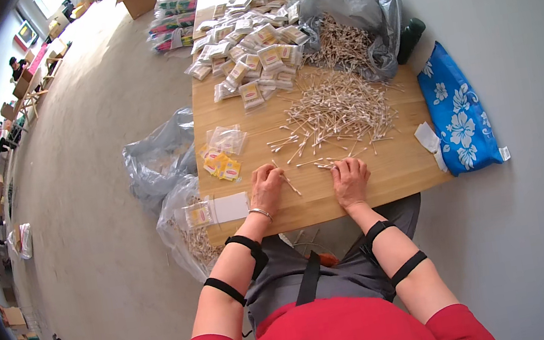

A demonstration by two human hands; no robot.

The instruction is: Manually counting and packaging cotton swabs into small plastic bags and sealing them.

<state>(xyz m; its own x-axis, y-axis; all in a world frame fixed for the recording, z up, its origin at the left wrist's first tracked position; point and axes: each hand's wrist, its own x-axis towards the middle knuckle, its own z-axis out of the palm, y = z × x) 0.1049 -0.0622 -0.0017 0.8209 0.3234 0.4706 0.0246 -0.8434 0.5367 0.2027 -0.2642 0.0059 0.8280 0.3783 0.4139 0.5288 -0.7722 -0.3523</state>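
Note:
My left hand (266, 189), with a bracelet at the wrist, is curled near the table's front edge. One or two cotton swabs (292, 184) poke out at its fingertips. To its right my right hand (351, 182) is bent palm down, its fingers closed on a few cotton swabs (322, 164) whose tips point left. Just beyond both hands spreads a loose pile of cotton swabs (340, 110). Left of my left hand lie a filled clear packet (198, 215), a white card (231, 208), yellow printed cards (221, 165) and empty clear bags (228, 140).
Filled packets (249, 61) are heaped on the far part of the wooden table (392, 173). A grey plastic bag (387, 19) of swabs stands at the back right. At the right edge sits a blue flowered bag (461, 120). Plastic bags (161, 158) crowd the table's left side.

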